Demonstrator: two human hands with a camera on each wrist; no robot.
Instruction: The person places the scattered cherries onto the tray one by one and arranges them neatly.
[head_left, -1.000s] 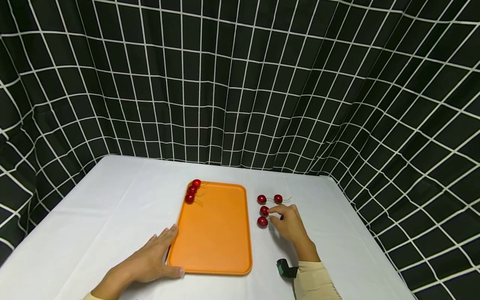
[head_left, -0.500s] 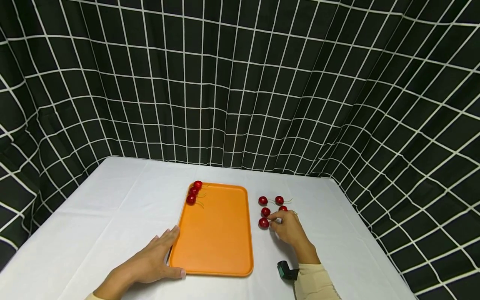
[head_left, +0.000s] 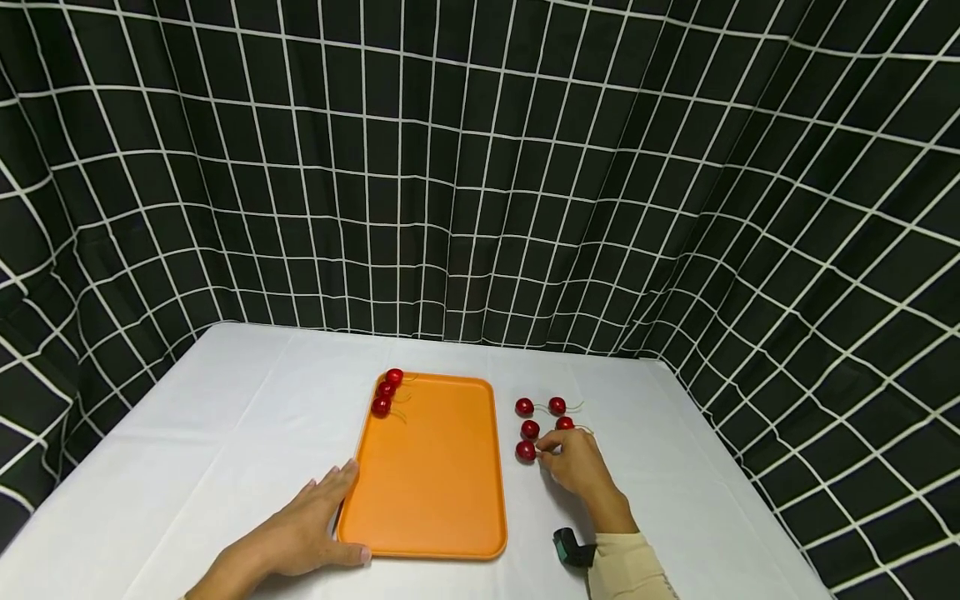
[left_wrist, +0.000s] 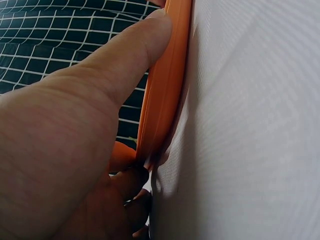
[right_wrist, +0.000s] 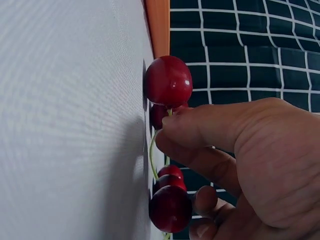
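My right hand [head_left: 579, 465] pinches the stem of the nearest red cherry [head_left: 526, 452] between thumb and forefinger. In the right wrist view that cherry [right_wrist: 169, 80] sits just beyond the fingertips, close over the white cloth. More cherries lie around it: one just behind [head_left: 530, 429], one by the knuckles [head_left: 564, 424], and a back pair, left [head_left: 524, 407] and right [head_left: 557, 405]. My left hand [head_left: 303, 521] rests at the near left corner of an orange tray [head_left: 431, 492], fingers extended along its side and thumb on the front rim, as the left wrist view's tray edge [left_wrist: 167, 85] also shows.
Three cherries [head_left: 382, 407] with pale stems line the tray's far left corner. A small black and green object [head_left: 573, 548] is beside the right sleeve [head_left: 630, 567]. White cloth [head_left: 187, 450] covers the table, and a black curtain with white grid lines [head_left: 465, 167] surrounds it.
My right hand has come slightly nearer, from beside the middle cherry to the nearest cherry's stem, uncovering the cherry by the knuckles. The left hand stays on the tray.
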